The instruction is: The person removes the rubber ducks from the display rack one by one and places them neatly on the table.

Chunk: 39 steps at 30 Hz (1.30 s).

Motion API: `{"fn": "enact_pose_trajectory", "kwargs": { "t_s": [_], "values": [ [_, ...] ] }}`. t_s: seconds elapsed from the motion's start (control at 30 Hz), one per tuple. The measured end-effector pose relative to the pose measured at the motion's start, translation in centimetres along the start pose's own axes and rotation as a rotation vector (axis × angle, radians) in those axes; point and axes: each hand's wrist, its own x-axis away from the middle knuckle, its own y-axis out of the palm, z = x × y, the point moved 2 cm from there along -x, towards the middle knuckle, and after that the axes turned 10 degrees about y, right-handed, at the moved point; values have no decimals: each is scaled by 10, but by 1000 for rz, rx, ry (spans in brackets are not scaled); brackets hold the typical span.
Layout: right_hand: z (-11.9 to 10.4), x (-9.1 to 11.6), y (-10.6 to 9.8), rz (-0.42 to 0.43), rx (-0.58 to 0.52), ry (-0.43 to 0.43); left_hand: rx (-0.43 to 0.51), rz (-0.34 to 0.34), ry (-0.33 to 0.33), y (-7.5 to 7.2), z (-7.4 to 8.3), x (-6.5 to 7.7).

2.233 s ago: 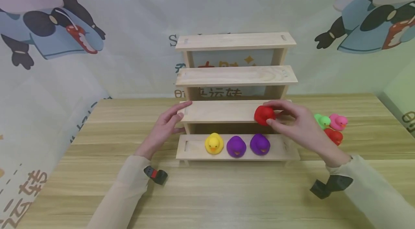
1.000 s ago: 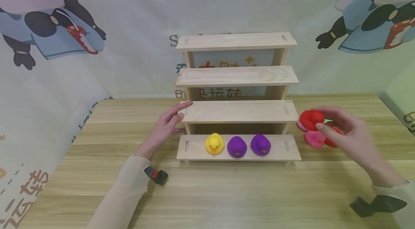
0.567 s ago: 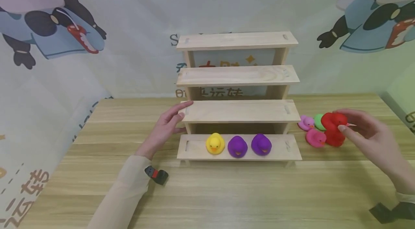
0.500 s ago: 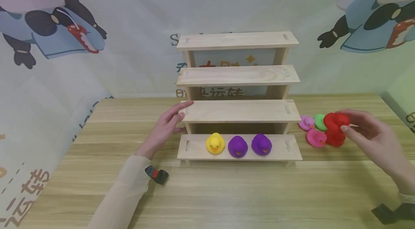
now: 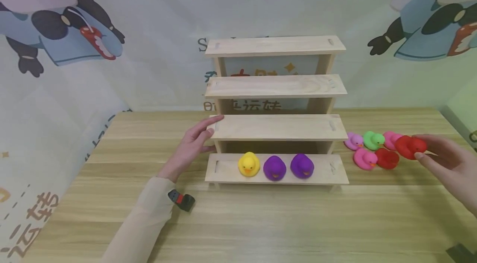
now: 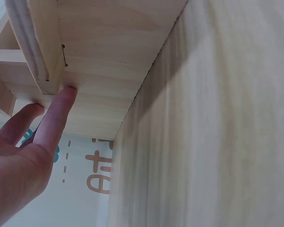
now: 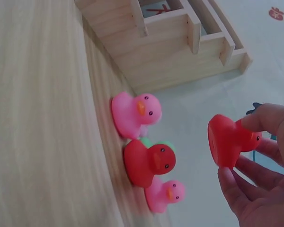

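Observation:
My right hand (image 5: 449, 163) pinches a red rubber duck (image 5: 410, 147) between thumb and fingers, at the right of a cluster of ducks on the table. In the right wrist view the held duck (image 7: 227, 139) is tilted and well apart from the tabletop. My left hand (image 5: 190, 143) touches the left end of the stepped wooden shelf (image 5: 275, 127) at its second step from the bottom, fingers fairly straight. The left wrist view shows a fingertip (image 6: 68, 92) against the shelf's side panel. On the bottom step sit a yellow duck (image 5: 248, 164) and two purple ducks (image 5: 274, 168).
Right of the shelf, on the table (image 5: 275, 221), stand a lilac duck (image 5: 353, 141), a green duck (image 5: 374, 141), a pink duck (image 5: 365, 159), another pink duck (image 5: 390, 140) and a red duck (image 5: 387, 158). A printed cloth (image 5: 160, 47) hangs behind the shelf.
My right hand has carried the red duck from in front of the shelf's second step out to the right, past the cluster of ducks. The left hand keeps its place on the shelf.

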Motion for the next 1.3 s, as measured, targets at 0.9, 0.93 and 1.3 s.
{"fn": "enact_pose_trajectory", "kwargs": {
  "t_s": [0.9, 0.93, 1.3],
  "values": [
    [48, 2, -12, -49, 139, 126, 8, -5, 12, 0, 1, 0],
    [49, 1, -12, -56, 136, 132, 7, -5, 13, 0, 0, 0],
    [49, 0, -10, -112, 58, 170, -11, -23, 7, 1, 3, 1]
  ]
}}
